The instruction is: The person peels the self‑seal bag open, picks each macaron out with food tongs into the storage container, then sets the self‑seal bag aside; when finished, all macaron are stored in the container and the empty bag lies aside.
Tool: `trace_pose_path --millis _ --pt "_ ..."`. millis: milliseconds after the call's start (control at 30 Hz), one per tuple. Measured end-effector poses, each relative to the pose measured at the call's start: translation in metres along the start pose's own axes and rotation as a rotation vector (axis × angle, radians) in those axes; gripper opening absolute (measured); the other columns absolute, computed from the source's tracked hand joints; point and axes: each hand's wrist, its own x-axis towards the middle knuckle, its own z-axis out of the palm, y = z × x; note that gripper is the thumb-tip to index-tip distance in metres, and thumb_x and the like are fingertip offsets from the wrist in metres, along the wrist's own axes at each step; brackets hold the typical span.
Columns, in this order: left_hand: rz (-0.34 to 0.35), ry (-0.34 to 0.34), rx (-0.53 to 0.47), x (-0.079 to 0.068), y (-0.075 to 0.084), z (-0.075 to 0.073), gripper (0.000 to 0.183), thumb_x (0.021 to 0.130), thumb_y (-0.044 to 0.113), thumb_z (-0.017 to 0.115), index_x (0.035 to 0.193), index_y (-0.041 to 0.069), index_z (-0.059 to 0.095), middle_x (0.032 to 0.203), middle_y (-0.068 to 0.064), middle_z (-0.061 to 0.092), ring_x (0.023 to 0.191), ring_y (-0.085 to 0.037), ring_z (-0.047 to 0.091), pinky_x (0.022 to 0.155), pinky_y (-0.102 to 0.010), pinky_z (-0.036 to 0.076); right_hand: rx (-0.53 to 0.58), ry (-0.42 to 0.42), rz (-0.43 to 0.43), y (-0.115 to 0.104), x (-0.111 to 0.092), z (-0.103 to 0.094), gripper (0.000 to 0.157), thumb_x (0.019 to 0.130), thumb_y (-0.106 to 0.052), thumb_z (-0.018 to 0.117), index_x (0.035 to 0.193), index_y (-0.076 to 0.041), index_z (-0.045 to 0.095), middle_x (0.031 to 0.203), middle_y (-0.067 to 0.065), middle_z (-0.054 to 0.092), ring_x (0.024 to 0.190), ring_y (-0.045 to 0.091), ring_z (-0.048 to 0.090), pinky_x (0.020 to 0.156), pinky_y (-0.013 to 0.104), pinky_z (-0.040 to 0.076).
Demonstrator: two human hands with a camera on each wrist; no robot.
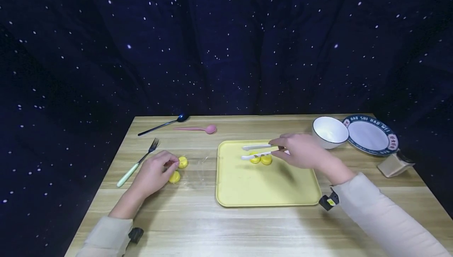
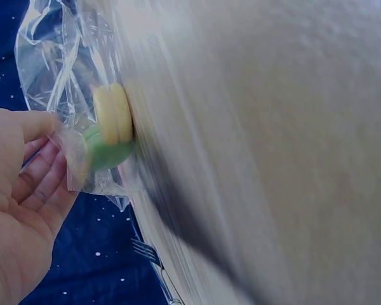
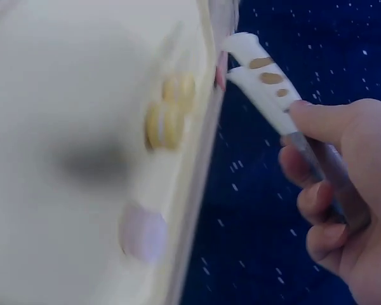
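My left hand (image 1: 155, 172) pinches the edge of a clear plastic bag (image 2: 66, 70) on the table's left part. Inside show a yellow macaron (image 2: 114, 114) and a green one (image 2: 105, 152); the head view shows two yellow macarons (image 1: 183, 162) beside my fingers. My right hand (image 1: 301, 150) grips a pair of white-tipped tongs (image 3: 267, 86) over the yellow tray (image 1: 247, 194). The tong tips stand apart, holding nothing. Two yellow macarons (image 1: 266, 159) sit touching on the tray below them. A lilac macaron (image 3: 143, 233) also lies there in the right wrist view, hidden in the head view.
A green-handled fork (image 1: 128, 174) lies left of my left hand. Behind are a dark spoon (image 1: 162, 124) and a pink spoon (image 1: 210, 129). At the back right stand a white bowl (image 1: 330, 131), a blue-rimmed plate (image 1: 369, 135) and a small box-like container (image 1: 393, 165).
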Motion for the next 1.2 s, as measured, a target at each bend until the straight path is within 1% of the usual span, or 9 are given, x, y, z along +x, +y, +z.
trace_pose_path --millis 100,200,333,500,600,700,833,1000,1200 --pt "0.004 0.005 -0.001 0.0 0.001 -0.001 0.004 0.088 0.02 0.069 0.091 0.018 0.067 0.092 0.011 0.061 0.081 -0.006 0.058 0.071 -0.03 0.052 0.039 0.065 -0.046 -0.012 0.006 0.018 0.03 0.09 -0.036 0.065 0.114 -0.019 0.069 0.084 -0.012 0.062 0.06 0.002 0.049 0.048 0.023 0.039" --pt "0.002 0.002 -0.005 0.001 0.001 -0.001 0.004 0.088 0.02 0.069 0.091 0.018 0.067 0.092 0.01 0.061 0.081 -0.006 0.058 0.071 -0.031 0.052 0.078 0.099 -0.061 -0.028 0.014 0.035 0.027 0.092 -0.036 0.063 0.113 -0.021 0.07 0.083 -0.014 0.061 0.058 0.0 0.047 0.048 0.023 0.039" --pt "-0.013 -0.007 -0.006 0.002 0.001 -0.001 0.004 0.088 0.021 0.069 0.092 0.019 0.067 0.093 0.011 0.06 0.081 -0.005 0.057 0.072 -0.03 0.051 0.098 0.117 -0.073 -0.046 0.026 0.054 0.024 0.092 -0.035 0.063 0.111 -0.023 0.071 0.084 -0.014 0.064 0.059 0.001 0.049 0.049 0.023 0.041" --pt "-0.022 -0.009 -0.006 0.001 0.001 -0.001 0.004 0.088 0.021 0.07 0.091 0.02 0.067 0.093 0.012 0.059 0.081 -0.005 0.056 0.072 -0.029 0.051 0.067 0.123 -0.077 -0.062 0.041 0.074 0.022 0.092 -0.035 0.063 0.109 -0.026 0.072 0.081 -0.014 0.063 0.059 0.002 0.048 0.048 0.024 0.041" --pt "-0.018 -0.008 -0.002 0.001 0.001 -0.001 0.004 0.088 0.021 0.07 0.091 0.02 0.067 0.093 0.012 0.059 0.081 -0.005 0.056 0.071 -0.028 0.051 0.057 0.125 -0.08 -0.07 0.051 0.082 0.022 0.092 -0.036 0.063 0.111 -0.026 0.071 0.081 -0.013 0.062 0.06 0.003 0.049 0.048 0.025 0.042" --pt "-0.014 -0.007 -0.003 0.0 0.0 -0.002 0.004 0.088 0.02 0.069 0.091 0.019 0.067 0.092 0.012 0.06 0.081 -0.004 0.056 0.072 -0.028 0.051 0.06 0.115 -0.088 -0.078 0.06 0.089 0.027 0.093 -0.037 0.06 0.115 -0.024 0.069 0.084 -0.011 0.062 0.062 0.003 0.049 0.05 0.025 0.043" --pt "-0.009 -0.005 0.0 0.001 0.0 -0.001 0.004 0.088 0.021 0.07 0.091 0.019 0.067 0.092 0.012 0.059 0.08 -0.004 0.056 0.071 -0.028 0.05 0.065 0.089 -0.086 -0.086 0.072 0.097 0.034 0.094 -0.041 0.057 0.121 -0.021 0.065 0.089 -0.009 0.063 0.065 0.004 0.051 0.053 0.025 0.045" --pt "0.006 0.003 0.001 0.0 -0.001 -0.001 0.004 0.088 0.02 0.07 0.091 0.02 0.067 0.092 0.012 0.06 0.08 -0.005 0.056 0.071 -0.029 0.051 0.075 0.054 -0.07 -0.096 0.085 0.107 0.038 0.095 -0.043 0.055 0.124 -0.02 0.062 0.096 -0.007 0.064 0.072 0.005 0.056 0.058 0.027 0.048" --pt "0.02 0.01 -0.003 0.0 -0.002 -0.002 0.004 0.088 0.017 0.069 0.091 0.016 0.067 0.091 0.011 0.061 0.079 -0.005 0.057 0.071 -0.03 0.051 0.083 0.042 -0.043 -0.105 0.095 0.115 0.037 0.094 -0.044 0.056 0.122 -0.02 0.063 0.092 -0.011 0.062 0.077 0.006 0.059 0.061 0.029 0.05"
